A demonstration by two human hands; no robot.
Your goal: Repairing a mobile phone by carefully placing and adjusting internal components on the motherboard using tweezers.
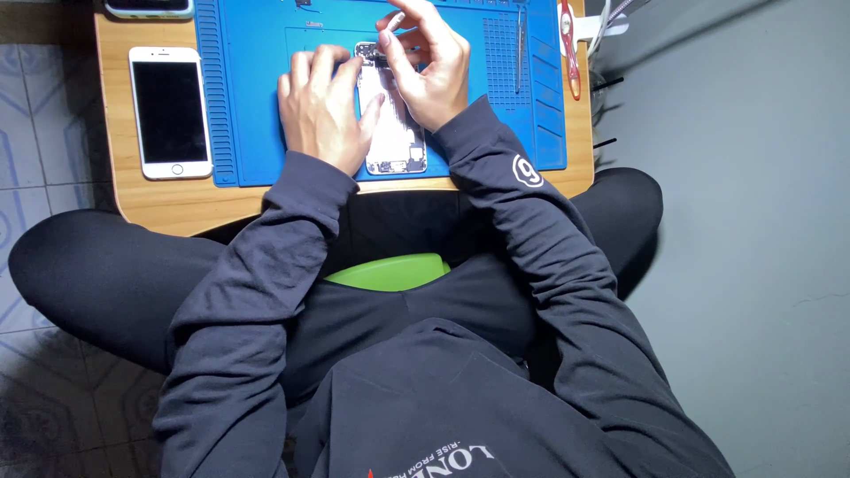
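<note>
An opened phone body [395,142] with bare silver internals lies on a blue work mat [257,106]. My left hand [323,111] rests flat on the phone's left side and holds it down. My right hand [429,66] hovers over the phone's upper part, its fingers pinched on a thin light-coloured tool [394,19] whose tip points down at the top of the phone. The middle of the phone is hidden under both hands.
A white phone screen [170,112] lies on the small wooden table [177,199] left of the mat. Another device [149,8] sits at the top left. Tweezers [520,49] and a red-handled tool [569,44] lie at the right. Tiled floor left, grey floor right.
</note>
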